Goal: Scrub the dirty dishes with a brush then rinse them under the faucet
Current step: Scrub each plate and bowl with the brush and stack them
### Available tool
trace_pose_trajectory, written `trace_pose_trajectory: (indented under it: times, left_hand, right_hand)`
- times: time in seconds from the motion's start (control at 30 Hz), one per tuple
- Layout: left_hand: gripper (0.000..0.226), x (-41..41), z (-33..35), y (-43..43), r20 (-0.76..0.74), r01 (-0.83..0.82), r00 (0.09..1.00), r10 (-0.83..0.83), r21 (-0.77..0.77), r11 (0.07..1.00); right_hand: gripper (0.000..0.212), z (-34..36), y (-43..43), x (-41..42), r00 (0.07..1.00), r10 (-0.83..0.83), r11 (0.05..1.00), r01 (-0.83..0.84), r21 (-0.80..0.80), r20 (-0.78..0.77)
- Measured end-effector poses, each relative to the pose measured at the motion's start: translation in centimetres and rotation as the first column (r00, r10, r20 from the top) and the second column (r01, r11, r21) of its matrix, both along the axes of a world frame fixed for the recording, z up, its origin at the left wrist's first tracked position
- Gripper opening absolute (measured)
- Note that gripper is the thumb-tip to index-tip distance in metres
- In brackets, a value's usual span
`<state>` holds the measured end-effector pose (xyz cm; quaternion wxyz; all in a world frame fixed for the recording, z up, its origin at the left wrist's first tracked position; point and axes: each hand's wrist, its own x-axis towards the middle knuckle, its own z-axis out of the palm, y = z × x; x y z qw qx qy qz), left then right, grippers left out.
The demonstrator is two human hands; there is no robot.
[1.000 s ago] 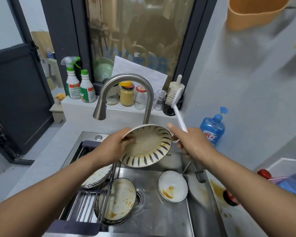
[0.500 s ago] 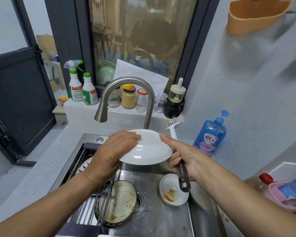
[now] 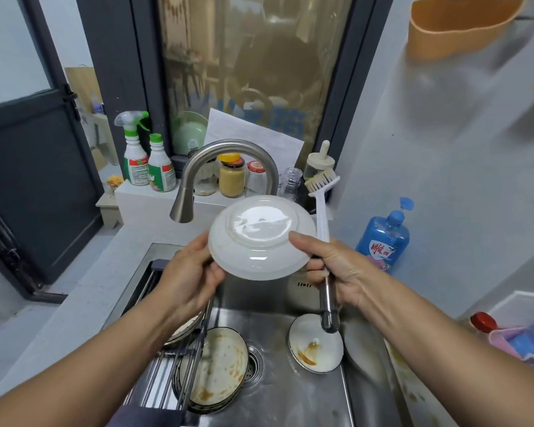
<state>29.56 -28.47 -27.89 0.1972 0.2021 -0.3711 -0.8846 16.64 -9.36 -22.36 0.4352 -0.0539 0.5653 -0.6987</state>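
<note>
I hold a white plate [image 3: 261, 238] above the sink, its underside turned toward me. My left hand [image 3: 188, 272] grips its left rim. My right hand [image 3: 333, 266] grips the dish brush [image 3: 321, 211] by its handle, bristles up, while the thumb presses the plate's right rim. The curved steel faucet [image 3: 198, 171] stands just behind the plate; no water shows. Down in the steel sink [image 3: 290, 396] lie a stained plate stack [image 3: 219, 371] and a small sauce-smeared dish [image 3: 315, 346].
A folding rack [image 3: 167, 365] spans the sink's left side with another plate [image 3: 187, 328] on it. Spray bottles [image 3: 147, 158] and jars [image 3: 232, 177] line the sill. A blue soap bottle [image 3: 383, 238] stands on the right counter. A red-capped bottle [image 3: 481, 323] sits at far right.
The plate has been flipped from its patterned inside facing me to its white underside, and tilted up more. My right hand shifted to the plate's rim, the brush now upright.
</note>
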Motion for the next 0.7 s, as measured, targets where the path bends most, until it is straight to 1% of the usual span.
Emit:
trace_pose_trajectory:
  times: [0.03, 0.07, 0.1, 0.13, 0.17, 0.23, 0.27, 0.3, 0.33, 0.37, 0.43, 0.47, 0.53, 0.57, 0.63, 0.67, 0.7]
  left_hand:
    - [0.04, 0.1, 0.3, -0.4, -0.074, 0.045, 0.997, -0.031, 0.195, 0.98]
    - [0.039, 0.4, 0.7, -0.4, -0.139, 0.117, 0.987, -0.077, 0.312, 0.943]
    - [0.044, 0.6, 0.9, -0.4, -0.186, 0.19, 0.974, -0.131, 0.348, 0.918]
    - [0.048, 0.8, 1.3, -0.1, -0.214, 0.264, 0.956, -0.201, 0.327, 0.907]
    - [0.047, 0.7, 1.5, 0.3, -0.21, 0.314, 0.942, -0.26, 0.287, 0.905]
    - [0.034, 0.5, 1.8, 1.1, -0.156, 0.357, 0.931, -0.329, 0.212, 0.91]
    - [0.029, 0.3, 1.9, 1.3, -0.11, 0.353, 0.935, -0.338, 0.162, 0.922]
    - [0.031, 0.2, 1.8, 1.0, -0.068, 0.338, 0.941, -0.333, 0.093, 0.937]
    - [0.042, 0.2, 1.7, 0.7, -0.033, 0.327, 0.944, -0.327, -0.002, 0.945]
    - [0.053, 0.2, 1.5, 0.3, 0.007, 0.326, 0.945, -0.327, -0.111, 0.939]
    - [0.064, 0.3, 1.2, -0.1, 0.118, 0.332, 0.943, -0.31, -0.293, 0.897]
    - [0.066, 0.2, 1.0, -0.2, 0.17, 0.344, 0.938, -0.302, -0.355, 0.869]
    - [0.064, 0.1, 0.5, 0.0, 0.25, 0.343, 0.934, -0.255, -0.427, 0.837]
    - [0.062, 0.0, 0.3, 0.1, 0.271, 0.331, 0.935, -0.227, -0.446, 0.832]
    - [0.057, -0.3, 0.1, 0.3, 0.297, 0.316, 0.936, -0.188, -0.474, 0.822]
    - [0.056, -0.5, 0.2, 0.4, 0.305, 0.319, 0.935, -0.184, -0.488, 0.813]
    - [0.055, -0.6, 0.1, 0.6, 0.306, 0.326, 0.933, -0.189, -0.498, 0.804]
  right_hand:
    - [0.039, 0.0, 0.2, -0.2, 1.0, 0.011, 1.0, -0.011, 0.002, -0.012]
    - [0.04, -0.1, 0.4, -0.4, 0.999, 0.026, 1.0, -0.026, 0.009, -0.024]
    - [0.041, -0.2, 0.6, -0.5, 0.998, 0.046, 0.999, -0.045, 0.02, -0.034]
    - [0.041, -0.4, 0.9, -0.6, 0.996, 0.075, 0.997, -0.073, 0.035, -0.047]
    - [0.04, -0.5, 1.2, -0.7, 0.991, 0.116, 0.992, -0.112, 0.056, -0.067]
    - [0.038, -0.4, 1.7, -0.7, 0.966, 0.21, 0.971, -0.189, 0.144, -0.15]
    - [0.037, -0.3, 1.9, -0.8, 0.941, 0.254, 0.954, -0.205, 0.218, -0.224]
    - [0.037, -0.2, 2.1, -1.0, 0.903, 0.289, 0.933, -0.191, 0.307, -0.318]
    - [0.038, 0.0, 2.5, -1.2, 0.853, 0.315, 0.908, -0.142, 0.395, -0.417]
    - [0.038, 0.3, 2.8, -1.5, 0.794, 0.338, 0.88, -0.075, 0.47, -0.506]
    - [0.035, 0.8, 3.8, -2.2, 0.662, 0.395, 0.819, 0.062, 0.571, -0.637]
    - [0.034, 1.2, 4.3, -2.4, 0.572, 0.437, 0.794, 0.116, 0.596, -0.694]
    - [0.032, 2.2, 4.9, -2.4, 0.339, 0.554, 0.759, 0.17, 0.628, -0.761]
    - [0.033, 2.9, 4.9, -1.9, 0.212, 0.635, 0.719, 0.189, 0.669, -0.743]
    - [0.04, 3.7, 4.3, -0.5, -0.043, 0.802, 0.582, 0.282, 0.763, -0.596]
    - [0.045, 3.9, 3.9, 0.4, -0.154, 0.844, 0.533, 0.337, 0.776, -0.513]
    - [0.048, 3.8, 3.5, 0.9, -0.235, 0.856, 0.517, 0.378, 0.768, -0.461]
